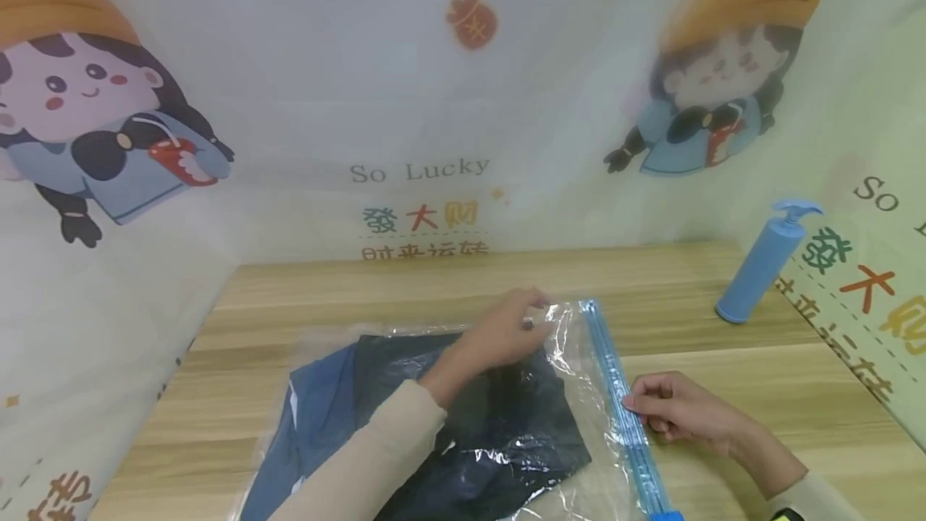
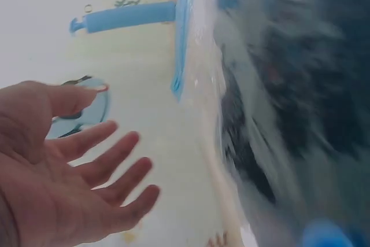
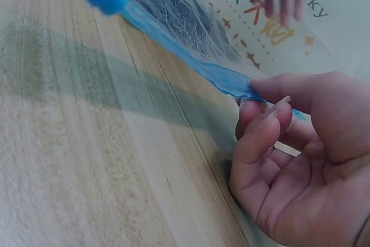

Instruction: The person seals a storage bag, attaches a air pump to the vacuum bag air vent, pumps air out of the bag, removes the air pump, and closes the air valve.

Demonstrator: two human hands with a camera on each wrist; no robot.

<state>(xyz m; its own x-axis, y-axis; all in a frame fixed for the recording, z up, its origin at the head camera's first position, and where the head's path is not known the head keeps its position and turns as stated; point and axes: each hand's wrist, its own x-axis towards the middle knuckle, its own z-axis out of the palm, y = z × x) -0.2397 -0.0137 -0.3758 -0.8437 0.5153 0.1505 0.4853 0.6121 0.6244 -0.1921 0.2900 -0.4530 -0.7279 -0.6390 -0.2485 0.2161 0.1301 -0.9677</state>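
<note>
A clear vacuum storage bag (image 1: 579,360) lies on the table with dark and blue folded clothes (image 1: 506,416) inside. Along its right side runs a blue zip strip (image 1: 611,368), with a blue slider (image 1: 666,515) at the near end. My right hand (image 1: 687,408) pinches the strip about midway along; the right wrist view shows thumb and fingertips closed on the blue edge (image 3: 225,79). My left hand (image 1: 506,332) is over the bag's far right part, near the top of the strip. In the left wrist view its fingers (image 2: 124,180) are loosely spread, holding nothing.
A blue hand pump (image 1: 760,268) stands at the table's back right, by the printed cloth wall. The wooden table (image 1: 694,328) is bounded by patterned cloth (image 1: 304,103) at the back and both sides.
</note>
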